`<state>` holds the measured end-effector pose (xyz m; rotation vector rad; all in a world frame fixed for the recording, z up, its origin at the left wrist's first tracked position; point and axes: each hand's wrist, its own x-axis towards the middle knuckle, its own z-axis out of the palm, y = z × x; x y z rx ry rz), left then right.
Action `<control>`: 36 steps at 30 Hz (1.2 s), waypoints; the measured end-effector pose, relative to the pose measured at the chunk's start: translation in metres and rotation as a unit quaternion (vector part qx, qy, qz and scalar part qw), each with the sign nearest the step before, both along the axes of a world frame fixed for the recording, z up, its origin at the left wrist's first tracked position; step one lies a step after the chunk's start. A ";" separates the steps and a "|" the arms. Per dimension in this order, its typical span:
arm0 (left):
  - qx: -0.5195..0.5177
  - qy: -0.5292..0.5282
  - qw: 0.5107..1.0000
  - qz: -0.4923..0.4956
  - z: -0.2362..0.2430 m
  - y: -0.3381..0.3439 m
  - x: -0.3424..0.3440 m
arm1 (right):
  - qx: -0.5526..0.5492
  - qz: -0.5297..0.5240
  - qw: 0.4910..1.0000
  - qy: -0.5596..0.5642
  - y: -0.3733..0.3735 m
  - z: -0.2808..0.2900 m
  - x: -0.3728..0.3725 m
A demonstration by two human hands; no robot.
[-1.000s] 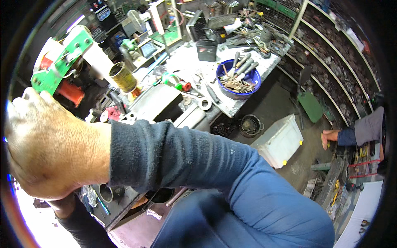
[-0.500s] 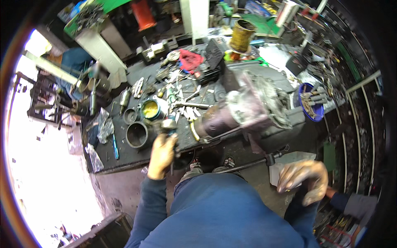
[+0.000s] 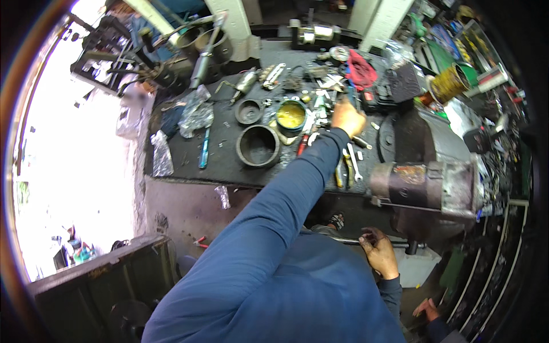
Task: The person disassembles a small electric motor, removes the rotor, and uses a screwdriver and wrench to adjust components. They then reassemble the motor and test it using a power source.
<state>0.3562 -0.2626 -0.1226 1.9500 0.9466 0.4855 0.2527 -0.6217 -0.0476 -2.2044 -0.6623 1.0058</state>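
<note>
My left arm stretches across the workbench (image 3: 223, 166), and my left hand (image 3: 349, 117) is down among loose tools. Its fingers are bent together; a dark blue thing shows just past them, too covered to name. Low at the bench front, my right hand (image 3: 380, 254) curls its fingers and thumb at a metal bar (image 3: 346, 241). To the right lies a cylindrical metal motor housing (image 3: 409, 182). Near my left hand are yellow-handled pliers (image 3: 339, 173), a wrench (image 3: 355, 166) and a tin of yellow grease (image 3: 291, 115).
A metal ring (image 3: 258, 162), a smaller round cup (image 3: 249, 112) and a blue tool (image 3: 204, 150) lie left. A red cloth (image 3: 361, 70) and a black case (image 3: 400, 86) are at the back. Another person's hand (image 3: 426, 308) shows at lower right.
My left hand has swung forward from the bench edge to the tools in the middle. My right hand has dropped to the bar. The view has turned right.
</note>
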 end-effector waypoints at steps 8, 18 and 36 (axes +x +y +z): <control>-0.033 -0.129 0.979 -0.153 0.086 -0.047 -0.224 | -0.046 0.059 0.997 -0.019 0.017 -0.004 0.020; 0.227 0.417 0.850 0.229 0.003 0.131 -0.390 | -0.070 0.157 0.975 -0.139 0.060 -0.009 0.025; 0.086 0.002 0.972 0.219 0.059 0.011 -0.366 | -0.029 0.224 0.964 -0.139 0.089 -0.020 0.002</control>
